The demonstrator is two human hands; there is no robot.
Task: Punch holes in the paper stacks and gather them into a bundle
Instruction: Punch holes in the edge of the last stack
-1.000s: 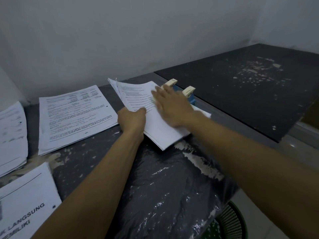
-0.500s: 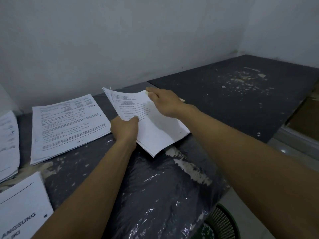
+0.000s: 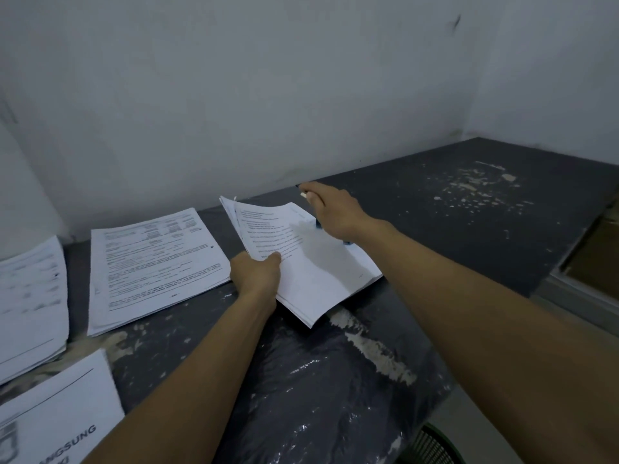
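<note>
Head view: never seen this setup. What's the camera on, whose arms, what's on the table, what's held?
There is no machine: a person wears one wide-angle camera on the head, looking down along their own bare arms. The left hand has a grip on the near edge of a paper stack. The right hand lies over a hole punch, mostly hidden, with blue showing beside the far edge of the stack. On the dark table three more printed stacks lie to the left.
</note>
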